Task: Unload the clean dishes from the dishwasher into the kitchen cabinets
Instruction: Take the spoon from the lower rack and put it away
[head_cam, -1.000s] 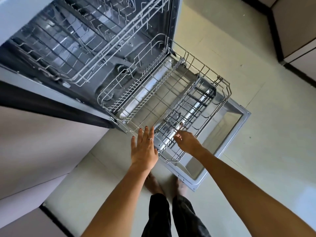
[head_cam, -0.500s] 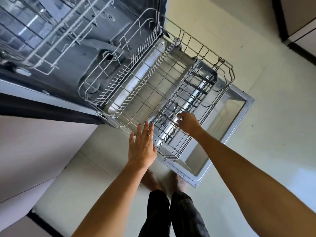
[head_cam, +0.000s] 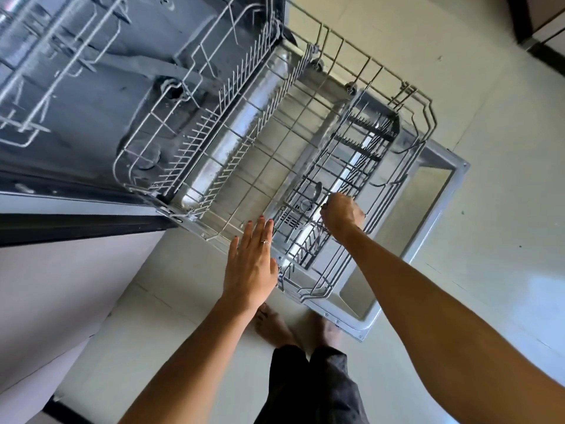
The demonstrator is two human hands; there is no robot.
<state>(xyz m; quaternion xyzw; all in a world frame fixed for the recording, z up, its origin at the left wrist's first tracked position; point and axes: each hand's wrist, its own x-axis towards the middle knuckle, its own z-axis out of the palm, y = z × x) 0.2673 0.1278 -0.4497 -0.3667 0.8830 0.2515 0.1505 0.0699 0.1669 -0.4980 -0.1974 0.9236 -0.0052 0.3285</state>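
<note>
Head view: right hand point(head_cam: 342, 216) grips cutlery basket point(head_cam: 337, 182) (left hand point(head_cam: 250, 267) flat).

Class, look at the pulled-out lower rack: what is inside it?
The lower rack looks bare except for its cutlery basket, where a spoon stands. The right hand reaches into the basket, covering whatever lies under it. The left hand hovers open at the rack's front edge.

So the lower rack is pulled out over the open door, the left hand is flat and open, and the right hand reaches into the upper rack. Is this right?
Not quite: in the head view the right hand reaches into the cutlery basket of the pulled-out lower rack, not the upper rack. The left hand is flat and open.
</note>
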